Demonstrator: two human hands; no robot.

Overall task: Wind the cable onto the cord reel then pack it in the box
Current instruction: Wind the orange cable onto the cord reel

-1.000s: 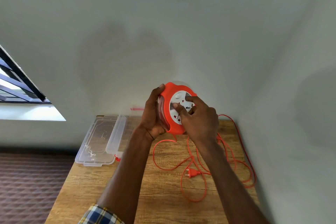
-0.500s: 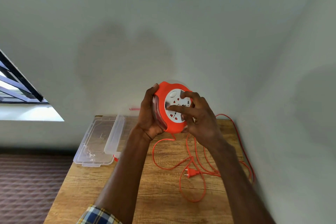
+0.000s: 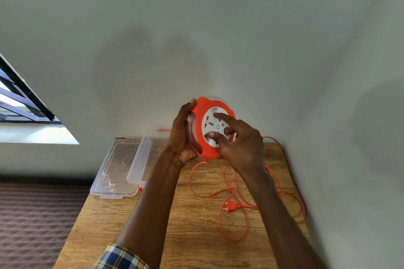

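Pale grey walls meet in a corner above a wooden table [image 3: 192,220], which stands against them; a barred window [image 3: 24,102] shows at the far left, and a brown patterned floor [image 3: 37,220] lies below the table's left edge.

Only the head view is given. Above the table's far end, the reel [image 3: 207,133] is held up in the air, orange with a white socket face turned toward the camera. The left hand [image 3: 182,135] wraps around its left rim, thumb hooked over the top edge and fingers behind, gripping it firmly. The right hand [image 3: 242,144] is not closed around anything: its fingers [image 3: 225,118] are spread and pressed on the white face, the index near the top of it and another at its lower edge.

From the bottom of the reel the orange cable [image 3: 235,181] drops to the table and lies there in loose loops, mostly on the right side, with one strand running along the right wall. Its plug [image 3: 231,206] rests on the wood among the loops, prongs pointing left.

On the table's far left sits the clear box [image 3: 140,159], open, with its lid [image 3: 113,172] lying flat just beside it at the table edge. A plaid sleeve [image 3: 120,257] shows on the left arm at the bottom.
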